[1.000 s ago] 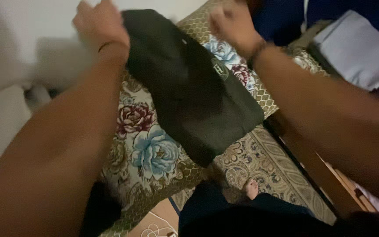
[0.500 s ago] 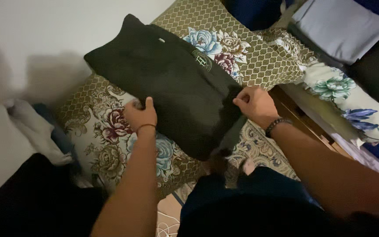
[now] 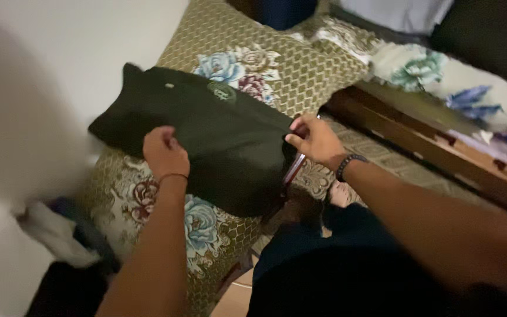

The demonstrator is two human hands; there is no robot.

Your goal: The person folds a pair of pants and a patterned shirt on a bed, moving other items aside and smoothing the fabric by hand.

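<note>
A black folded garment (image 3: 218,135) with a small round emblem lies on a gold floral cushion (image 3: 247,64). My left hand (image 3: 164,151) pinches the garment's near left edge. My right hand (image 3: 315,140), with a dark bead bracelet on the wrist, grips the garment's right edge where it hangs over the cushion's side. Both hands are closed on the cloth.
A white wall (image 3: 89,41) stands to the left. Light and dark clothes (image 3: 60,235) lie piled at the lower left. A wooden frame (image 3: 429,147) runs along the right, with a floral pillow (image 3: 447,82) and folded fabrics above it. My foot (image 3: 340,194) rests on a patterned rug.
The garment came down from mid-air onto the cushion. My hands went from its top corners to its near edges, then shifted slightly as the view swung left.
</note>
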